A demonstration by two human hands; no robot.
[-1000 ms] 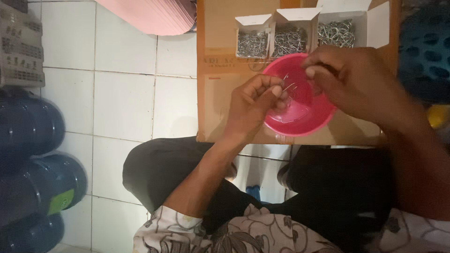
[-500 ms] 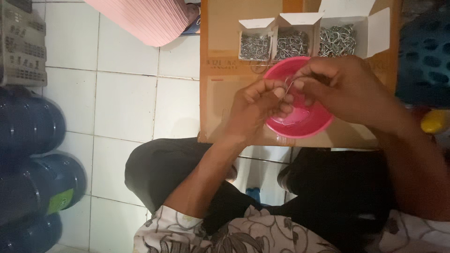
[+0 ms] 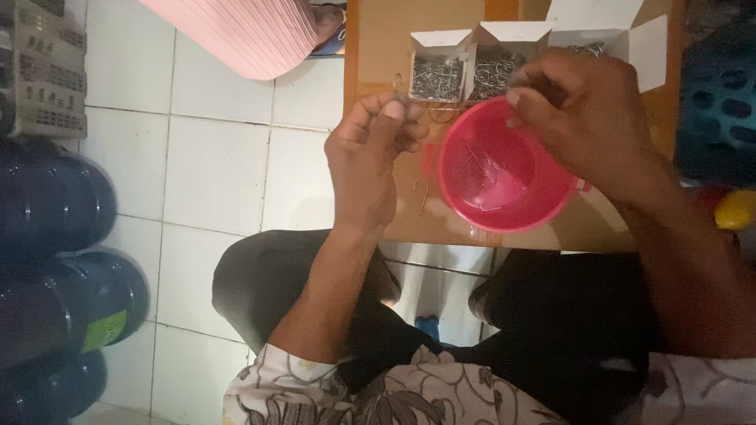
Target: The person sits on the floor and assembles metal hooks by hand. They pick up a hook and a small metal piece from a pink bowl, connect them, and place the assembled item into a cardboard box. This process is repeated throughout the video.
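Hands apart: left hand pinches one wire hook, right hand closed at pink bowl's 1 o'clock; few hooks inside, boxes still full

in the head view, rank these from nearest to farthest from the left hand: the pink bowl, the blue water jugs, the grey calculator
1. Pink bowl, just right of the left hand, on the cardboard.
2. Grey calculator, top left corner.
3. Blue water jugs, far left on the floor; nearly tied with the calculator.

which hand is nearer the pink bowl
Right. The right hand hovers over the pink bowl at its far rim; the left hand is just off its left side.
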